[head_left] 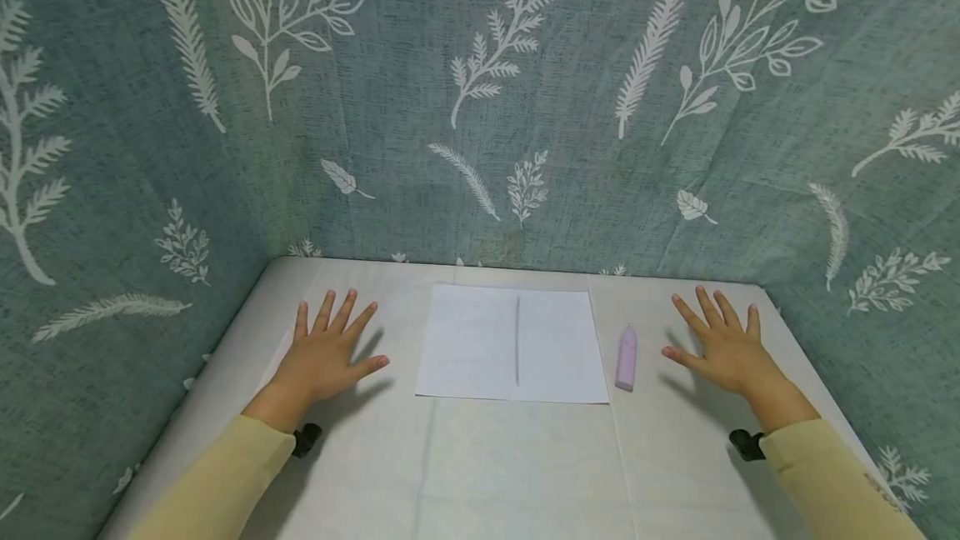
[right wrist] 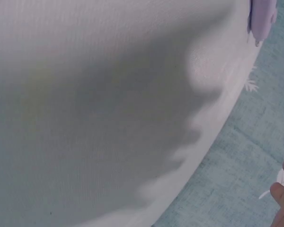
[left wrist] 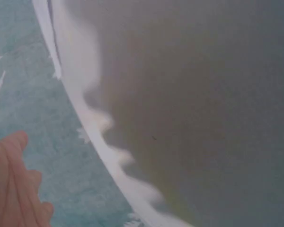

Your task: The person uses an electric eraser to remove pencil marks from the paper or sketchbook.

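Observation:
A white sheet of paper (head_left: 465,344) lies flat on the white-covered table. Down its middle runs a thin grey line (head_left: 517,340); I cannot tell whether it is a mark or a slim object. To the right of the paper lies a lilac, bottle-like object (head_left: 626,359) with a narrow tip, its tip end also showing in the right wrist view. My left hand (head_left: 322,361), left of the paper, spreads its fingers and holds nothing. On the other side my right hand (head_left: 727,352), nearest the lilac object, is likewise spread and bare. Both cast shadows on the table.
The white table (head_left: 517,465) ends at a back edge just beyond the paper. Green-blue cloth (head_left: 390,98) with white leaf prints hangs behind it and on both sides. Dark wrist-worn devices (head_left: 306,440) sit beneath both wrists.

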A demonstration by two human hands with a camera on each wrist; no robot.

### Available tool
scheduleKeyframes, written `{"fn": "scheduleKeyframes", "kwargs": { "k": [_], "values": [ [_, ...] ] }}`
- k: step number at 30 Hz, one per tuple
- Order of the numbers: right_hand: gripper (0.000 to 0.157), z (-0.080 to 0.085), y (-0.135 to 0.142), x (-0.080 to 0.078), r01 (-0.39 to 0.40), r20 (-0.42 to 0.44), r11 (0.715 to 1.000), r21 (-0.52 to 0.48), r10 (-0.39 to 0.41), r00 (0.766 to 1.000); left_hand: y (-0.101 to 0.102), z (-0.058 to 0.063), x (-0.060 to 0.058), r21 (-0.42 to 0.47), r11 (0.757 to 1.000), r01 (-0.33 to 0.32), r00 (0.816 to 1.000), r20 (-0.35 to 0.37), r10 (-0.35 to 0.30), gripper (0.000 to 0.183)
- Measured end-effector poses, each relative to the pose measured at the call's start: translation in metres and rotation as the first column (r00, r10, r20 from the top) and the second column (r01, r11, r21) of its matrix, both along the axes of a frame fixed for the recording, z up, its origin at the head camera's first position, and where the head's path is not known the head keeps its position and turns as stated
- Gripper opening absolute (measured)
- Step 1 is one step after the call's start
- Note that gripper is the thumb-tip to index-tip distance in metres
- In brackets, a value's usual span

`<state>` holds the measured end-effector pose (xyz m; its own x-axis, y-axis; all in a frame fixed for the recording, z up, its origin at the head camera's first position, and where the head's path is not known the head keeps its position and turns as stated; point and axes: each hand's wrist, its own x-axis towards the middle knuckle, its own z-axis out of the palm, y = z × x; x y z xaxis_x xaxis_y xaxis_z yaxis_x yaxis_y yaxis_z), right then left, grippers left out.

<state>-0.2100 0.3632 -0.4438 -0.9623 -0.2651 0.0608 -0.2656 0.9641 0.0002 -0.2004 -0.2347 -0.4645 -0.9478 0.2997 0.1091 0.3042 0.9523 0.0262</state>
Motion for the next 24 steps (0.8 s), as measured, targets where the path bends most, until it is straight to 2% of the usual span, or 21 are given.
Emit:
{"fn": "scheduleKeyframes", "kwargs": {
  "k": [8, 17, 24],
  "values": [
    [0.087, 0.002, -0.007, 0.007, 0.008, -0.006, 0.999, -0.046, -0.009, 1.000, 0.016, 0.009, 0.007, 0.035, 0.999, 0.016, 0.999, 0.029, -0.017, 0.088],
    [0.084, -0.004, -0.012, 0.015, -0.005, -0.024, 0.994, -0.110, 0.002, 1.000, 0.025, 0.005, 0.013, 0.058, 0.998, 0.007, 0.998, 0.059, -0.011, 0.087],
    [0.083, -0.009, -0.020, 0.015, -0.027, -0.033, 0.988, -0.154, 0.022, 0.999, 0.034, 0.002, 0.018, 0.095, 0.995, 0.027, 0.998, 0.046, -0.032, 0.086]
  ]
}}
